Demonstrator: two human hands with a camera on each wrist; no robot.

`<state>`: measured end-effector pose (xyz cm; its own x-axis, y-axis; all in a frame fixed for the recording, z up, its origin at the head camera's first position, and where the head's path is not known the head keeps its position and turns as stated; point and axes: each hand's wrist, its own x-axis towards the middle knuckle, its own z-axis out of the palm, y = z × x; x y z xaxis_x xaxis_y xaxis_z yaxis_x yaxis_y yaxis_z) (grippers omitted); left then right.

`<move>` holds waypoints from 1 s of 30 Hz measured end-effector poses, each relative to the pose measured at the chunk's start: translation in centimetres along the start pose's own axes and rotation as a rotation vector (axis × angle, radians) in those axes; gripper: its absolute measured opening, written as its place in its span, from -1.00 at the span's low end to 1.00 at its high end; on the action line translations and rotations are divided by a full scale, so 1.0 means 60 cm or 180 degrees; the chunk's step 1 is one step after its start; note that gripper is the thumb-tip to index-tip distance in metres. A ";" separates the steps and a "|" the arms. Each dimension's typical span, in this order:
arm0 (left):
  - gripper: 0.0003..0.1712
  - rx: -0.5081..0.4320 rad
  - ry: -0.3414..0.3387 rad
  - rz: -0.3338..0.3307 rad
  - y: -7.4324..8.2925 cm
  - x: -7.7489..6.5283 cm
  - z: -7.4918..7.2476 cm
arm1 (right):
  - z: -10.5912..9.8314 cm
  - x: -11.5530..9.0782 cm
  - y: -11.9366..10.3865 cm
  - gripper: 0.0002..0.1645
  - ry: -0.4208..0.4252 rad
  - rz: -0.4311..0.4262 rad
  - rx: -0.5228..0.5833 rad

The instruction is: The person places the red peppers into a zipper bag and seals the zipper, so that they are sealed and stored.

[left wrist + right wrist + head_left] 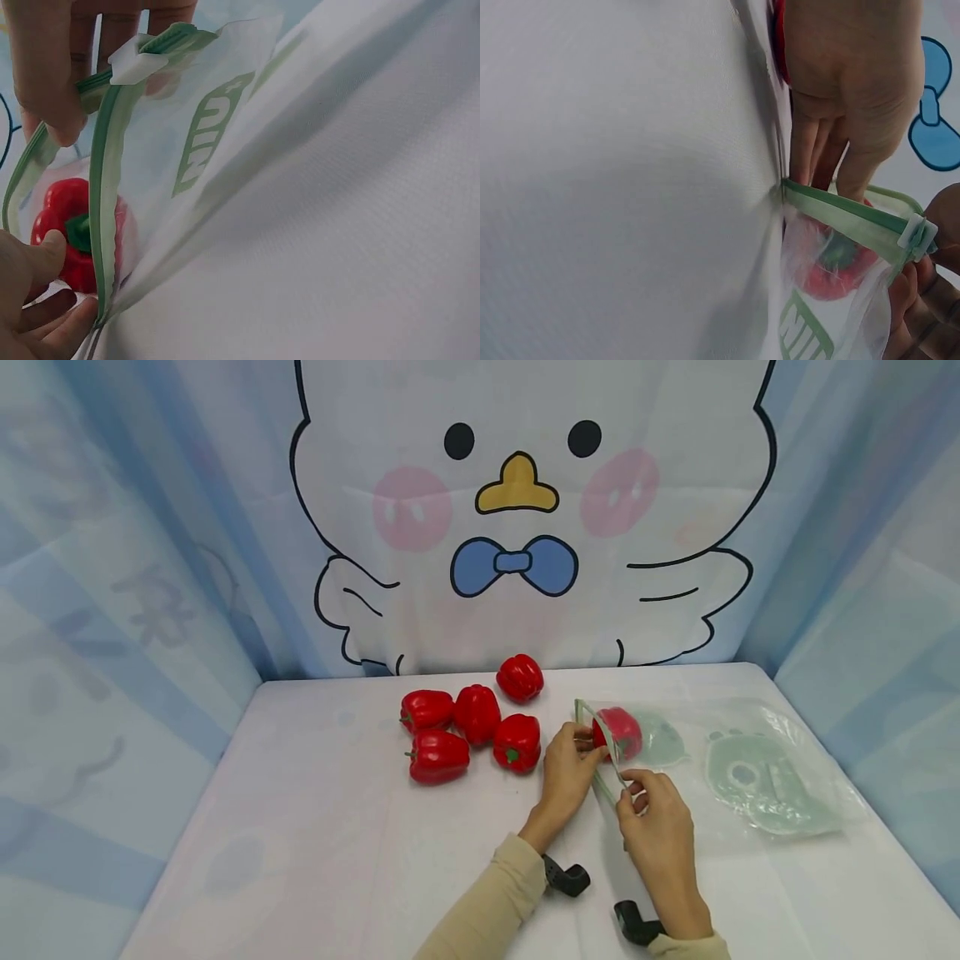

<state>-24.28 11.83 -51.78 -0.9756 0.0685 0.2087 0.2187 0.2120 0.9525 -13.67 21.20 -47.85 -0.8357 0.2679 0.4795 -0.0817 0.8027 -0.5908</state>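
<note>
A clear zip bag (161, 142) with green edging and a white slider (136, 60) stands with its mouth held apart. Inside, just past the mouth, is a red bell pepper (621, 733) with a green stem. My left hand (566, 768) reaches into the mouth from the left, fingers extended and thumb beside the pepper. At the near end of the mouth, my right hand (660, 818) pinches the green edging by the slider. In the right wrist view, the edging hides the left fingertips (847, 184).
Several more red bell peppers (477, 714) sit grouped left of the hands, one farther back. Clear plastic with a larger pale-green print (772, 785) lies on the white table (315, 852) at the right. A printed curtain (517, 635) hangs behind the table.
</note>
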 end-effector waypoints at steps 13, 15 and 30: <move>-0.55 0.0358 -0.0257 0.0205 0.020 -0.024 -0.032 | -0.001 0.000 0.002 -0.72 -0.0074 0.0062 0.0010; -0.55 0.0465 -0.0331 0.0253 0.025 -0.030 -0.040 | -0.002 -0.001 0.002 -0.72 -0.0087 0.0083 0.0009; -0.54 0.1808 -0.0691 0.0856 0.073 -0.093 -0.140 | -0.001 -0.003 -0.003 -0.72 -0.0056 0.0054 -0.0012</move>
<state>-18.05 4.17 -46.90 -0.8721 0.3729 0.3167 0.4889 0.6368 0.5962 -13.47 21.02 -47.78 -0.8463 0.2722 0.4579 -0.0653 0.8000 -0.5964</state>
